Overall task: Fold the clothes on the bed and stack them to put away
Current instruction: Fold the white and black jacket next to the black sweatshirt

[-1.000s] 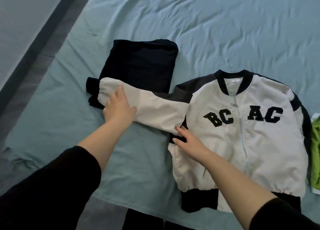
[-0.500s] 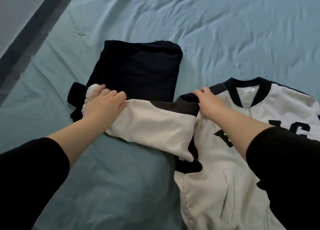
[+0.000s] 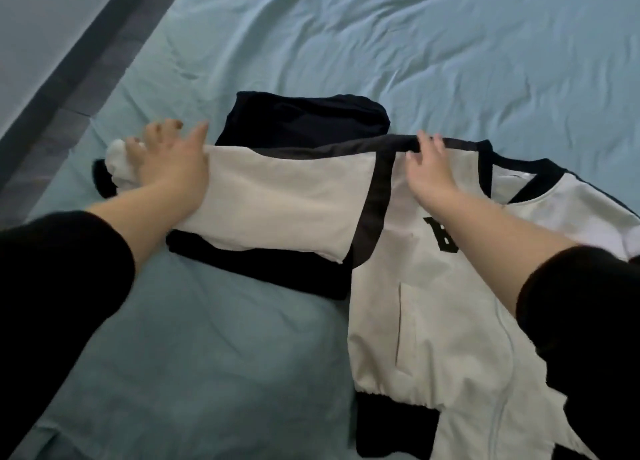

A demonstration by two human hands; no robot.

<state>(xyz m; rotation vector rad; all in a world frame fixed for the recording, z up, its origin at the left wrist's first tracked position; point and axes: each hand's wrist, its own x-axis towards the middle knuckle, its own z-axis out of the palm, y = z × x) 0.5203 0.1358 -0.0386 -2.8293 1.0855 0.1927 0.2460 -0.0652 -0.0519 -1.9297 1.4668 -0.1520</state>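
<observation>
Pins the white jacket sleeve flat near the cuff with left hand, fingers spread; rests right hand, also spread, on the shoulder. Lies front-up on the bed, sleeve across a folded dark garment.

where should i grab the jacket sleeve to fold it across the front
Grip the cuff, coming from the left. The sleeve lies flat and stretched out leftward over the dark folded clothes, so its free end should swing over easily.
</observation>
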